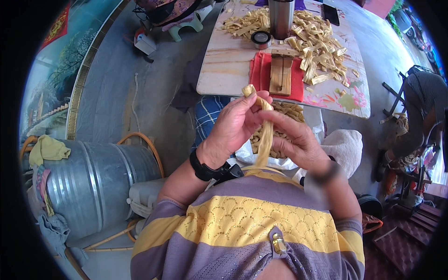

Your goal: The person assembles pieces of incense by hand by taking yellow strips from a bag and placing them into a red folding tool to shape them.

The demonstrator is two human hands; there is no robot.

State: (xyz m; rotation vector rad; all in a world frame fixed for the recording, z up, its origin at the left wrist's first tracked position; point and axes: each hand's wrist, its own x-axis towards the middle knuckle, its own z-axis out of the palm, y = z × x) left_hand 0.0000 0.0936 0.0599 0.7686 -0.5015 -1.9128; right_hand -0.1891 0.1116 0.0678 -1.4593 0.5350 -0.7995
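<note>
Between my two hands hangs a long, pale yellow, fibrous strip (266, 140), its upper end bent over into a small fold. My left hand (233, 120) pinches that upper part between thumb and fingers. Lower down, the fingers of my right hand (296, 140) are closed around the strip's side, slightly blurred. Under the hands, a white bag (245, 154) in my lap holds many small folded yellow pieces (287, 112). Just beyond, a wooden block with a slot (281, 74) lies on a red cloth (259, 70) at the table's near edge.
On the table (224, 70) are heaps of loose yellow strips (322, 46), a steel tumbler (281, 18), its round lid (261, 39) and a phone (331, 14). A metal drum (98, 172) stands at left. Another person (422, 102) bends over at right.
</note>
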